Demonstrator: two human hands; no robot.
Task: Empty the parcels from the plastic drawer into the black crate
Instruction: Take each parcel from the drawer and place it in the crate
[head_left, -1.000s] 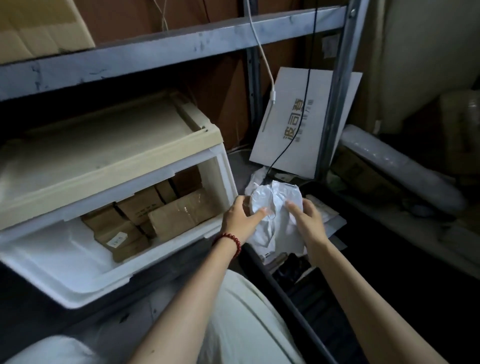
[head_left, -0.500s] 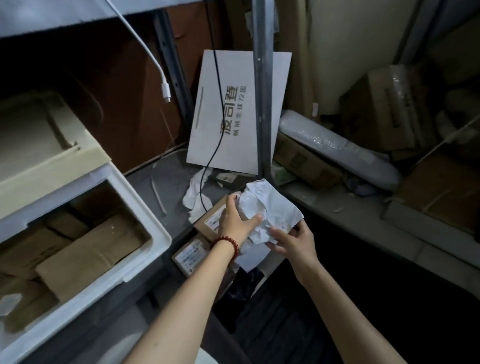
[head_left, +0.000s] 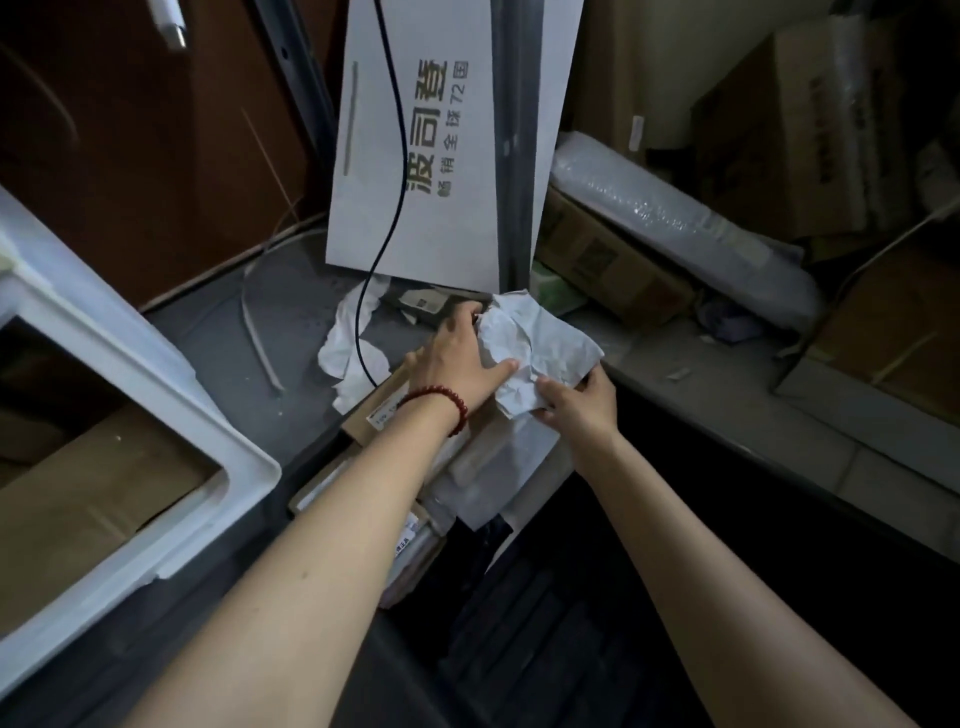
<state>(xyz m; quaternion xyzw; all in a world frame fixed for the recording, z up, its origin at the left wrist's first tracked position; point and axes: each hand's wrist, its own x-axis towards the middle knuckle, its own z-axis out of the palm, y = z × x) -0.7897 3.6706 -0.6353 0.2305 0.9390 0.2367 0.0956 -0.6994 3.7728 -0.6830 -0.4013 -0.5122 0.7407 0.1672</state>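
The fingers (head_left: 497, 370) of the left hand (head_left: 457, 358) and of the right hand (head_left: 579, 402) curl round a crumpled white parcel (head_left: 540, 338) at the centre of the frame, above cardboard parcels (head_left: 384, 410) piled in the black crate (head_left: 519, 597). At lower left, the plastic drawer (head_left: 171, 400) holds brown boxes (head_left: 88, 499).

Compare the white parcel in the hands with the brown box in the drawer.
The white parcel is a crumpled soft bag; the brown box is flat-sided cardboard. The parcel is held by the left hand and right hand; the box lies in the drawer, untouched.
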